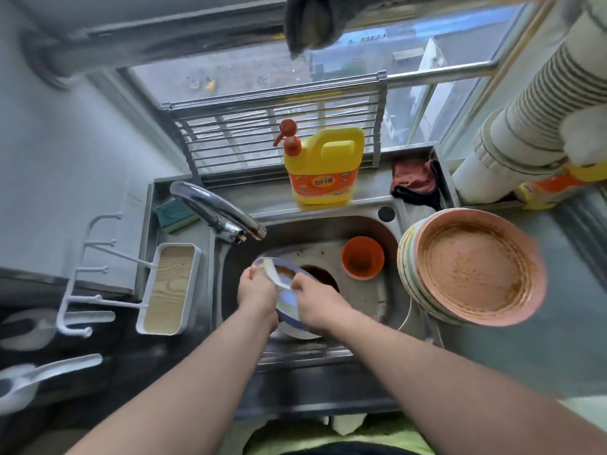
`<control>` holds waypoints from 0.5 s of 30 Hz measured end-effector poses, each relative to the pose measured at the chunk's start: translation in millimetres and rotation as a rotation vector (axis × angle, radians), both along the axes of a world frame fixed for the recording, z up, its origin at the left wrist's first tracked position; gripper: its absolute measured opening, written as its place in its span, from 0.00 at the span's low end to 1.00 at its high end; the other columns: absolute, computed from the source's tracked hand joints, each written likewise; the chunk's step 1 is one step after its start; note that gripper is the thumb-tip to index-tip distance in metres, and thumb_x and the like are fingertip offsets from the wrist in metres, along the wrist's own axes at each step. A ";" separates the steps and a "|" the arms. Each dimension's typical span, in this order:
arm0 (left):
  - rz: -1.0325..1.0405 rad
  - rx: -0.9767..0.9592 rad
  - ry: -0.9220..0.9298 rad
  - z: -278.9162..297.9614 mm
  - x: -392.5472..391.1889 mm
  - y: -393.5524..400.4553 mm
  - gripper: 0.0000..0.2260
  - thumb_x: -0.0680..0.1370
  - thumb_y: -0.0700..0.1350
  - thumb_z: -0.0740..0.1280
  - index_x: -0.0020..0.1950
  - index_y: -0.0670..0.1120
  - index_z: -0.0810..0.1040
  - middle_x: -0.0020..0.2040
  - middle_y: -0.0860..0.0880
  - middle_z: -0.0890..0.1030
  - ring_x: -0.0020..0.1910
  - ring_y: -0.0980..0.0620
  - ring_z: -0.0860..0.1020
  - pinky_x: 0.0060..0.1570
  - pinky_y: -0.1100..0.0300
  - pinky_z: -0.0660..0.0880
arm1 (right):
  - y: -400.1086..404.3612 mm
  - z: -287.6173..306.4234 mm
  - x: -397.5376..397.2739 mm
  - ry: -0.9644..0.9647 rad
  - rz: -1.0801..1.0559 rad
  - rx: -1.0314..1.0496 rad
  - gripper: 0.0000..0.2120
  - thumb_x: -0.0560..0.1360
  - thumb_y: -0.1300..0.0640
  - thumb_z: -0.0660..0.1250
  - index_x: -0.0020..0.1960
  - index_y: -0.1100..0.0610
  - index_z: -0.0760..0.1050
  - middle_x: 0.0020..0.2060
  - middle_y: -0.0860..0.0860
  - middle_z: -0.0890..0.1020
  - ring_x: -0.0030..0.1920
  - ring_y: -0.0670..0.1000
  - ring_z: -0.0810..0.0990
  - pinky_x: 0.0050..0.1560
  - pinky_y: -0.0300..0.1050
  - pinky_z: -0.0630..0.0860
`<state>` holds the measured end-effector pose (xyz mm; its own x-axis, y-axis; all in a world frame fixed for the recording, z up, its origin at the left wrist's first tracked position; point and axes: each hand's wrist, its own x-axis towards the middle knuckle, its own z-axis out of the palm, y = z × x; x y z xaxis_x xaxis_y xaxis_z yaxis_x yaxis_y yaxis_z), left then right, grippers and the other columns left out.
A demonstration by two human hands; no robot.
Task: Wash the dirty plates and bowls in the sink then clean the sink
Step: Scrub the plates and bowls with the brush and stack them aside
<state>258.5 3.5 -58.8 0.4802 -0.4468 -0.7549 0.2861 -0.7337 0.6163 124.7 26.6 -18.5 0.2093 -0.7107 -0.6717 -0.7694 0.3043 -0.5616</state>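
From the head view, the person stands over a stainless steel sink, and the step in hand looks like the washing of the first plate: a blue-rimmed plate is held tilted over the basin, above the dark drain. The left hand has its grip clamped on the plate's near-left rim, fingers curled over the edge; the right hand has its fingers closed on the plate's right side, and a pale flat thing lies across the plate between the two hands, though whether it is a cloth, a scraper or part of the plate cannot be told. The plate shows a brown smear on its smooth, glossy face. An orange bowl, round, plastic-looking and soiled inside, sits on the sink floor well apart from the hands. On the table to the right, a stack of dirty plates overhangs the sink's edge, the pink top one crusted with grainy orange-brown residue. No water is seen at the chrome faucet. The next move likely calls for water and soap: the green-backed sponge lies behind the faucet, and the yellow detergent jug, hard plastic with an orange pump, stands on the back ledge. Most of the task remains.
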 end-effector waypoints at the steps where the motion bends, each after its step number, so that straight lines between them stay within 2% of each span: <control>1: 0.028 -0.003 -0.035 -6.2 5.4 -3.5 0.17 0.82 0.60 0.54 0.62 0.54 0.76 0.55 0.44 0.83 0.51 0.40 0.83 0.55 0.34 0.81 | 11.7 4.7 1.7 -0.067 0.006 0.009 0.11 0.85 0.56 0.57 0.64 0.50 0.72 0.60 0.56 0.81 0.58 0.60 0.78 0.52 0.47 0.71; 3: 0.037 -0.004 -0.114 -12.9 18.4 -10.2 0.18 0.84 0.58 0.54 0.64 0.52 0.77 0.59 0.42 0.83 0.54 0.42 0.82 0.61 0.40 0.80 | 31.7 6.8 -17.3 -0.104 0.025 0.019 0.11 0.85 0.51 0.54 0.63 0.44 0.72 0.60 0.54 0.82 0.58 0.59 0.79 0.56 0.48 0.74; 5: -0.006 -0.010 -0.167 -9.2 28.3 -11.9 0.18 0.87 0.56 0.53 0.68 0.51 0.77 0.59 0.42 0.82 0.56 0.41 0.81 0.63 0.41 0.79 | 37.6 0.4 -55.6 0.011 0.064 0.060 0.11 0.84 0.51 0.54 0.63 0.43 0.71 0.58 0.55 0.83 0.57 0.60 0.80 0.58 0.52 0.77; 7: -0.042 -0.007 -0.163 -5.7 33.4 -9.5 0.18 0.87 0.57 0.54 0.69 0.51 0.76 0.58 0.43 0.81 0.57 0.39 0.81 0.59 0.41 0.81 | 26.2 -12.3 -88.1 0.158 0.062 0.094 0.11 0.83 0.55 0.56 0.61 0.45 0.72 0.54 0.55 0.83 0.53 0.60 0.81 0.51 0.49 0.77; 9: -0.081 0.001 -0.107 -1.8 26.3 -3.8 0.16 0.87 0.59 0.55 0.65 0.54 0.77 0.54 0.45 0.81 0.53 0.40 0.83 0.48 0.44 0.84 | 3.3 -22.2 -94.5 0.189 -0.025 0.089 0.09 0.81 0.57 0.58 0.57 0.47 0.72 0.49 0.55 0.82 0.50 0.59 0.82 0.46 0.48 0.76; 10: -0.096 0.006 -0.069 -0.7 19.2 0.8 0.14 0.86 0.60 0.56 0.61 0.56 0.77 0.54 0.46 0.82 0.52 0.40 0.84 0.46 0.42 0.84 | -8.2 -26.0 -85.4 0.157 -0.068 0.076 0.08 0.80 0.58 0.58 0.55 0.47 0.72 0.47 0.55 0.81 0.48 0.59 0.81 0.44 0.48 0.75; 12: -0.120 0.031 -0.066 -7.1 6.5 7.0 0.11 0.81 0.62 0.58 0.53 0.62 0.79 0.54 0.46 0.83 0.53 0.39 0.84 0.51 0.34 0.83 | -21.8 -29.2 -48.8 0.036 -0.145 0.076 0.10 0.81 0.58 0.56 0.55 0.47 0.72 0.47 0.56 0.80 0.44 0.57 0.79 0.38 0.46 0.73; 13: -0.120 0.023 -0.094 -9.4 1.8 7.2 0.10 0.80 0.61 0.58 0.49 0.66 0.79 0.54 0.46 0.83 0.53 0.39 0.84 0.54 0.34 0.82 | -18.3 -25.3 -29.7 -0.048 -0.157 0.087 0.11 0.82 0.58 0.55 0.56 0.47 0.73 0.47 0.56 0.79 0.43 0.56 0.77 0.36 0.45 0.72; 15: -0.062 0.013 -0.127 -8.9 0.5 0.7 0.10 0.82 0.57 0.57 0.51 0.65 0.79 0.54 0.46 0.82 0.50 0.41 0.82 0.56 0.42 0.81 | 3.6 -11.0 -11.6 -0.181 -0.114 0.106 0.12 0.84 0.55 0.53 0.59 0.45 0.73 0.48 0.54 0.78 0.44 0.56 0.76 0.37 0.45 0.74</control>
<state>259.0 4.2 -67.7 0.5441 -0.4693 -0.6955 0.1598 -0.7558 0.6350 113.0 30.2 -29.5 0.2558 -0.6645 -0.7022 -0.6161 0.4477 -0.6481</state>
